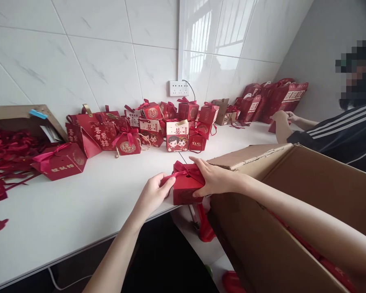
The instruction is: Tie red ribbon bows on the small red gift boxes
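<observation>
A small red gift box (186,190) with a ribbon bow (186,171) on its lid stands near the front edge of the white table. My left hand (155,191) is on its left side, thumb and fingers pinched on the ribbon's left end. Spread along the right side and top of the box, my right hand (212,179) grips it by the thumb and fingers. Just behind stand finished-looking boxes, among them one with two cartoon figures (177,142) and a red one with a bow (127,143).
A big open cardboard carton (247,228) with red items inside stands at the right. Loose red ribbons (12,158) lie at the left by another red box (64,162). A co-worker's hands (283,121) are at the far right near tall red boxes (285,101). A power strip (179,88) is on the wall.
</observation>
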### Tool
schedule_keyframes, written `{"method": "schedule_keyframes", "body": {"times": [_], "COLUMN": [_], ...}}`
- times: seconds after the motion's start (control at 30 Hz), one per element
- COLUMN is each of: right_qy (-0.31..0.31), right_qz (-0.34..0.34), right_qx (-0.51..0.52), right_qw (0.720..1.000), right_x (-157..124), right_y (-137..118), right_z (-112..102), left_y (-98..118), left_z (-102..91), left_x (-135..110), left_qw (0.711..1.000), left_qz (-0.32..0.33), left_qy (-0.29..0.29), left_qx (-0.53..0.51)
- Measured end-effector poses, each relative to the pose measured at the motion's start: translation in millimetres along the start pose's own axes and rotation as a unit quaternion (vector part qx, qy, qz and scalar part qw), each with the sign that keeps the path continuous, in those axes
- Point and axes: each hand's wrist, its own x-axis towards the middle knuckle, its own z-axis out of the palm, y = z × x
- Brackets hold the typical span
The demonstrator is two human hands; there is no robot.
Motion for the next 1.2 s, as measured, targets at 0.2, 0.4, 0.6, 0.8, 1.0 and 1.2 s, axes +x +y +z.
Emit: {"method": "schedule_keyframes", "body": {"times": [0.2, 0.4, 0.6, 0.8, 1.0, 1.2], "right_qy": [0.025, 0.036, 0.08, 0.078, 0.029, -0.024], "right_qz": [-0.006, -0.014, -0.055, 0.0, 0.024, 0.047], "right_qx": [0.003, 0.019, 0.062, 0.089, 0.213, 0.316], "right_qw": [1.0, 0.999, 0.993, 0.993, 0.976, 0.947], "right_x": [1.8, 1.0, -3.2, -1.4, 3.1, 2.6], "right_y": [-1.2, 1.3, 6.7, 18.2, 21.1, 21.4], "right_z": [3.7, 6.0, 0.3, -18.8, -14.3, -19.6], "left_y": [25.0, 11.6, 15.0, 17.7, 5.4, 2.9], "left_z": [6.5, 6.2, -46.0, -31.0, -14.3, -2.4], "left_x": [-21.3, -20.1, -1.6, 42.9, 45.9, 23.9], "left_qw": [0.983, 0.966, 0.971, 0.989, 0.996, 0.998], "left_qz": [-0.061, -0.107, -0.062, 0.062, 0.062, -0.014], "left_qy": [-0.149, -0.236, -0.105, -0.001, -0.028, 0.041], "left_qx": [-0.087, -0.019, 0.204, 0.137, 0.051, -0.052]}}
